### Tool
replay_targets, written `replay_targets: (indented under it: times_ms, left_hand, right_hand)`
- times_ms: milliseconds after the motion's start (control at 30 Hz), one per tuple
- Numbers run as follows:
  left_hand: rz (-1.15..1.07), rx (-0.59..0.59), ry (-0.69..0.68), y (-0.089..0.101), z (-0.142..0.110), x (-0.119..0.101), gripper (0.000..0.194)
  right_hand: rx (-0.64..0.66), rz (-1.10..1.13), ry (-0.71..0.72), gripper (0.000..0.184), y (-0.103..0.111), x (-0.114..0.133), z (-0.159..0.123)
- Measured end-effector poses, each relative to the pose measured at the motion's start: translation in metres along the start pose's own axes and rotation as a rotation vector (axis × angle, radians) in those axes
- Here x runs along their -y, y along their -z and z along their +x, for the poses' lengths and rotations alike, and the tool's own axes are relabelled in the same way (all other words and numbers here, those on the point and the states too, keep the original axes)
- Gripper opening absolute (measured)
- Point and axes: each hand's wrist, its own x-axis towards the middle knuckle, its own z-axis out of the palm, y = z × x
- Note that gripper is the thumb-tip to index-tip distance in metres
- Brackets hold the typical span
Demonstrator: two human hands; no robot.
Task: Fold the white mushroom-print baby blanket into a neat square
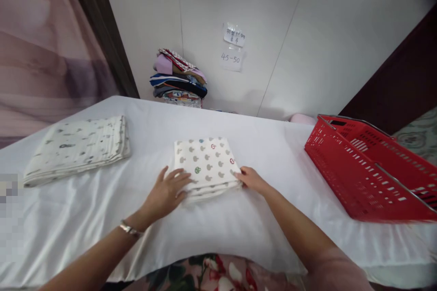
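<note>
A folded white cloth [206, 163] with grey, red and green printed figures lies in front of me, its layers showing along the near edge. My left hand [167, 193] rests at the cloth's near left corner, fingers spread and laid over its edge. At the near right corner, my right hand [252, 179] pinches the cloth's edge between thumb and fingers. Farther left lies a second folded white cloth [80, 145] with small dark prints, touched by neither hand.
A white-covered table [273, 232] carries everything here. On its right stands a red plastic basket [362, 177] with metal handles. Behind the far edge rises a stack of folded fabrics [179, 79] against the wall. Two paper notes [232, 59] hang there. A pink curtain [51, 45] is at left.
</note>
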Motion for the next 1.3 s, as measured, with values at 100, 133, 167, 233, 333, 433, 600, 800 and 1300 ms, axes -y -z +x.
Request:
replay_targets:
  times_ms: [100,133,167,233,333,433,600,800,1300]
  left_hand:
    - [0.002,-0.028,0.117,0.009,-0.017,0.007,0.042]
    - [-0.005,-0.049,0.136,0.01,-0.02,0.003,0.043]
    - [-0.013,-0.071,0.143,0.01,-0.021,-0.003,0.043]
    - [-0.026,-0.115,0.13,0.008,-0.02,-0.016,0.037]
    - [-0.031,-0.146,0.1,0.003,-0.014,-0.026,0.028]
    - [-0.022,-0.118,0.089,0.002,-0.008,-0.025,0.026]
    - [-0.044,-0.109,0.069,0.009,-0.006,-0.019,0.026]
    - [-0.035,-0.127,0.031,0.009,-0.02,-0.017,0.027]
    - [0.021,-0.176,0.39,0.001,-0.037,-0.016,0.025]
  right_hand:
    - [-0.081,-0.005,0.09,0.025,-0.009,-0.007,-0.04]
    - [-0.161,-0.022,0.14,0.024,-0.01,-0.007,-0.049]
    - [-0.237,-0.042,0.203,0.024,-0.01,-0.005,-0.054]
    - [-0.295,-0.102,0.356,0.025,-0.01,-0.001,-0.059]
    - [-0.191,-0.292,0.569,0.028,-0.01,0.006,-0.057]
    - [-0.079,-0.466,0.665,0.03,-0.011,0.011,-0.049]
    - [-0.088,-0.553,0.722,0.027,-0.01,0.02,-0.045]
    - [-0.069,-0.626,0.752,0.025,-0.021,0.018,-0.057]
    - [-0.114,-0.838,0.778,0.028,-0.026,0.014,-0.066]
